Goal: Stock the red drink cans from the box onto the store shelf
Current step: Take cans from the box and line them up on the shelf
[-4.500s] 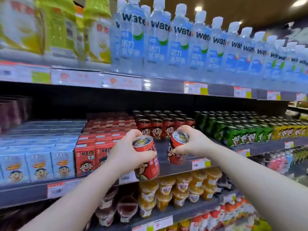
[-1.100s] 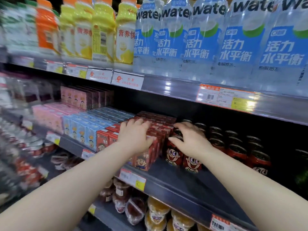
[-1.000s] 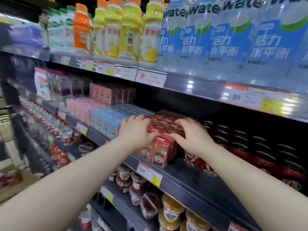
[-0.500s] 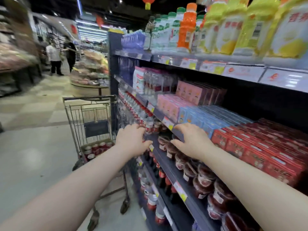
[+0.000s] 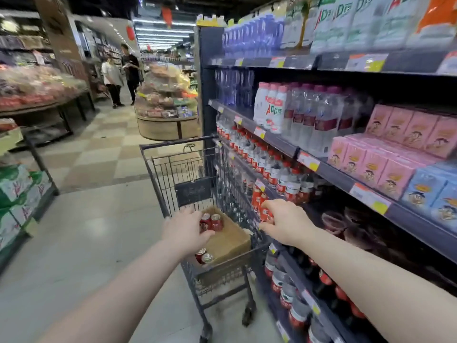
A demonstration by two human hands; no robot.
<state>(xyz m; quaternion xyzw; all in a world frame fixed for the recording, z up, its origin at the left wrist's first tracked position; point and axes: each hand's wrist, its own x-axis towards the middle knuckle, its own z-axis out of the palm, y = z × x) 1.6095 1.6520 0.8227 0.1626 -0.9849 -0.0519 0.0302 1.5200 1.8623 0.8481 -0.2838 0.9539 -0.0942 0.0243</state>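
We are on the restock reach, both empty: left hand spread over the red cans in the box, right hand loosely open above the cart, so next we grip cans

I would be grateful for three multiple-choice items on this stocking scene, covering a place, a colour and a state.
1. Where is the cardboard box?
A. In the shopping cart
B. On the floor
C. On a shelf

2. What colour are the drink cans in the box?
A. Green
B. Red
C. Blue

3. What is the left hand doing?
A. Pushing the cart handle
B. Lifting a bottle off the shelf
C. Reaching over the cans in the box

Answers: 1 A, the box sits inside the wire basket; 2 B, their sides are red; 3 C, its fingers lie against the far pair of cans.
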